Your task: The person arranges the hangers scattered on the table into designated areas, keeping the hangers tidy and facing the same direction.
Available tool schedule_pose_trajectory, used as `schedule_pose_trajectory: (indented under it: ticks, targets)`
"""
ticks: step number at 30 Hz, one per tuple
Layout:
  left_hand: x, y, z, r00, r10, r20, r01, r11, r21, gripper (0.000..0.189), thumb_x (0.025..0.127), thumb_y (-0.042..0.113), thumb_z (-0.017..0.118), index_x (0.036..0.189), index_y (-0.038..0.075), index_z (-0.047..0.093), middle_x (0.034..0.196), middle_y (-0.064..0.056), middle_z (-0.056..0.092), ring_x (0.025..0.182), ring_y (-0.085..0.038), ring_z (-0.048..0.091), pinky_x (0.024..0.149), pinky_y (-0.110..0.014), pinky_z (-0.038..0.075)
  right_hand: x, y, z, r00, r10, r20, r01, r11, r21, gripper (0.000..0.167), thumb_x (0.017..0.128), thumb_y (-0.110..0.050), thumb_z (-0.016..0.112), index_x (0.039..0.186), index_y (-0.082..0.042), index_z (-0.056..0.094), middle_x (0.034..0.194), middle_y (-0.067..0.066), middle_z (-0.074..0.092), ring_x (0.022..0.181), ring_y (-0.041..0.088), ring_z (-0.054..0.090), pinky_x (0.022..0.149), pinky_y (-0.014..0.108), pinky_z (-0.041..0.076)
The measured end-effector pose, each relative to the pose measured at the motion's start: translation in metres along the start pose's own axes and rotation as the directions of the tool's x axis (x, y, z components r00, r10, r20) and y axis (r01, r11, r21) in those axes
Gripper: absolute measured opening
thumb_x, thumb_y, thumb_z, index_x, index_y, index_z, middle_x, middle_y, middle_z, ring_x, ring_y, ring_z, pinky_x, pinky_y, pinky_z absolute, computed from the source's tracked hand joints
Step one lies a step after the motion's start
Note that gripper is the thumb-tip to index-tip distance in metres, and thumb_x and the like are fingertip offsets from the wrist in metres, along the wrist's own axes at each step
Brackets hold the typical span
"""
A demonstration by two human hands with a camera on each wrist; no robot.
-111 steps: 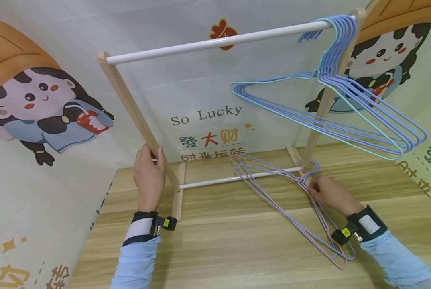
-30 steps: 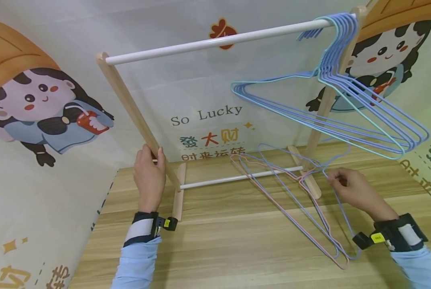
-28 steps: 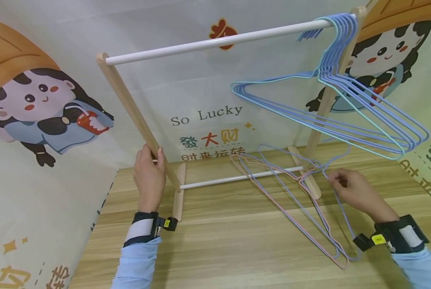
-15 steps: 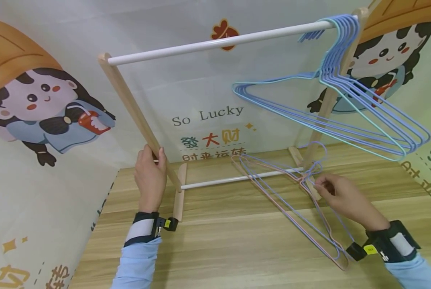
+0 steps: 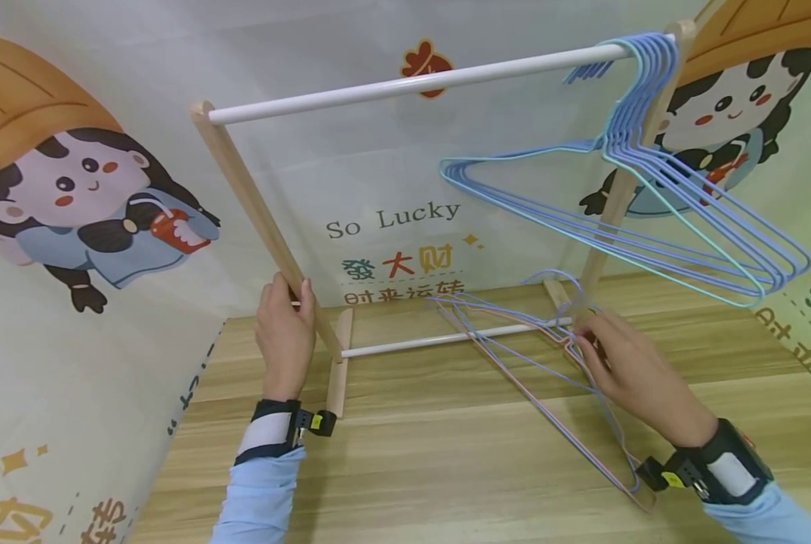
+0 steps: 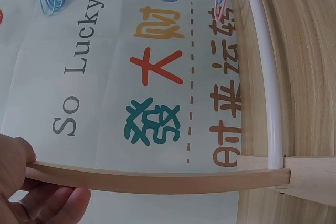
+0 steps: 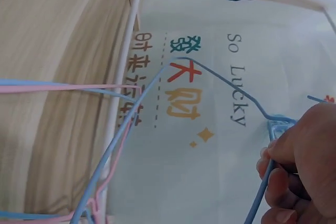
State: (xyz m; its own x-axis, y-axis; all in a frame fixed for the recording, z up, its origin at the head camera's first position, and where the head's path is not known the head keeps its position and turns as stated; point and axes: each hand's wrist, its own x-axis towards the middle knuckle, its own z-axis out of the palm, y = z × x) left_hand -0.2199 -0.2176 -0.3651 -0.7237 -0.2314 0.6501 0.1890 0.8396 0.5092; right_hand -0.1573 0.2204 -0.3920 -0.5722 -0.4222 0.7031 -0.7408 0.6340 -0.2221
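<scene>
Pale wood and white make up the clothes rack (image 5: 254, 204), and the left hand (image 5: 285, 351) grips its left upright below the middle, the thumb along the rack's inner side and the fingers bent on the outer side. That forearm comes up from in front of the rack's left foot, with a dark wristband (image 5: 268, 431) above a light blue sleeve (image 5: 259, 491).

Low in front of the rack's right upright, the right hand (image 5: 639, 370) reaches in from the near right, its back turned upward. Thumb and fingertips pinch the wire of a blue hanger (image 7: 229, 81) close to its neck. This hanger is tilted; its hook shows beside the rack's right foot, and its body extends toward the rack's middle.

Beneath it, a pink hanger (image 7: 58, 88) and a second blue hanger (image 7: 31, 215) lie almost one on the other, mostly in front of the rack on the wood-grained table (image 5: 446, 468). Their far ends overlap the rack's white lower bar (image 5: 412, 344); whether they touch it, I cannot tell.

On the rack's white top bar (image 5: 405, 86), a tight bundle of hangers (image 5: 626, 121) hangs at the right end, blue behind with a paler aqua one nearest.
</scene>
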Motion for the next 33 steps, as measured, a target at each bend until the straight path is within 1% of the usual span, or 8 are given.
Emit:
schedule_pose_trajectory:
  ticks: [8, 11, 13, 15, 17, 21, 26, 33]
  targets:
    - [-0.001, 0.000, 0.001, 1.000, -0.007, 0.003, 0.007, 1.000, 0.007, 0.030, 0.106, 0.026, 0.056, 0.102, -0.003, 0.058, 0.088, -0.018, 0.058, 0.079, -0.034, 0.065, 0.062, -0.047, 0.054, 0.019, -0.002, -0.005, 0.994, -0.087, -0.068, 0.084, 0.995, -0.047, 0.049, 0.111, -0.032, 0.035, 0.098, 0.007, 0.063, 0.086, 0.009, 0.056, 0.069, 0.012, 0.050, 0.054, 0.024, 0.044]
    - [-0.002, 0.000, 0.001, 1.000, -0.006, 0.006, 0.006, 1.000, 0.005, 0.029, 0.106, 0.026, 0.056, 0.101, -0.003, 0.057, 0.089, -0.017, 0.058, 0.080, -0.034, 0.065, 0.062, -0.047, 0.054, 0.023, -0.001, -0.009, 0.992, -0.095, -0.077, 0.090, 0.994, -0.058, 0.026, 0.107, -0.014, 0.051, 0.099, 0.007, 0.064, 0.088, 0.012, 0.058, 0.069, 0.015, 0.051, 0.055, 0.026, 0.044]
    - [-0.002, 0.001, 0.001, 1.000, -0.002, 0.007, 0.002, 1.000, 0.005, 0.029, 0.106, 0.025, 0.056, 0.099, -0.002, 0.057, 0.089, -0.017, 0.057, 0.081, -0.034, 0.065, 0.062, -0.047, 0.054, 0.025, 0.000, -0.013, 0.992, -0.096, -0.082, 0.090, 0.994, -0.065, 0.006, 0.097, 0.002, 0.063, 0.099, 0.007, 0.064, 0.089, 0.013, 0.059, 0.070, 0.017, 0.053, 0.056, 0.027, 0.044]
    - [-0.001, 0.001, 0.001, 1.000, 0.004, 0.006, -0.004, 1.000, 0.003, 0.028, 0.106, 0.025, 0.056, 0.099, -0.002, 0.056, 0.089, -0.017, 0.057, 0.082, -0.034, 0.065, 0.062, -0.047, 0.055, 0.028, 0.000, -0.016, 0.992, -0.096, -0.086, 0.090, 0.993, -0.072, 0.017, 0.085, 0.014, 0.069, 0.100, 0.008, 0.065, 0.091, 0.015, 0.060, 0.071, 0.019, 0.054, 0.057, 0.029, 0.044]
    - [-0.001, 0.002, 0.001, 1.000, 0.008, 0.004, -0.008, 1.000, 0.003, 0.028, 0.106, 0.024, 0.056, 0.099, -0.002, 0.057, 0.089, -0.017, 0.057, 0.082, -0.034, 0.065, 0.062, -0.046, 0.055, 0.030, 0.000, -0.019, 0.991, -0.099, -0.094, 0.092, 0.993, -0.081, 0.022, 0.081, 0.017, 0.072, 0.100, 0.008, 0.066, 0.091, 0.015, 0.060, 0.071, 0.020, 0.054, 0.058, 0.030, 0.044]
    - [-0.001, 0.002, 0.001, 1.000, 0.010, -0.002, -0.010, 1.000, -0.001, 0.028, 0.106, 0.024, 0.057, 0.100, -0.003, 0.057, 0.089, -0.017, 0.057, 0.081, -0.034, 0.065, 0.061, -0.046, 0.055, 0.036, -0.001, -0.024, 0.988, -0.107, -0.114, 0.095, 0.990, -0.103, 0.023, 0.081, 0.018, 0.072, 0.100, 0.008, 0.067, 0.090, 0.016, 0.060, 0.069, 0.021, 0.054, 0.055, 0.031, 0.043]
    - [-0.001, 0.001, 0.000, 1.000, 0.005, -0.005, -0.005, 1.000, -0.003, 0.028, 0.106, 0.024, 0.057, 0.099, -0.003, 0.057, 0.088, -0.017, 0.057, 0.080, -0.034, 0.064, 0.061, -0.046, 0.054, 0.043, -0.004, -0.028, 0.983, -0.106, -0.152, 0.087, 0.988, -0.126, 0.029, 0.073, 0.021, 0.078, 0.097, 0.008, 0.067, 0.086, 0.015, 0.059, 0.066, 0.022, 0.052, 0.053, 0.032, 0.040]
    - [0.000, 0.001, -0.001, 1.000, -0.003, -0.002, 0.003, 1.000, -0.003, 0.028, 0.106, 0.025, 0.056, 0.100, -0.002, 0.057, 0.089, -0.017, 0.057, 0.081, -0.034, 0.065, 0.060, -0.046, 0.055, 0.055, -0.009, -0.034, 0.971, -0.120, -0.207, 0.091, 0.985, -0.144, 0.031, 0.069, 0.024, 0.079, 0.093, 0.009, 0.067, 0.081, 0.015, 0.058, 0.067, 0.027, 0.054, 0.055, 0.035, 0.041]
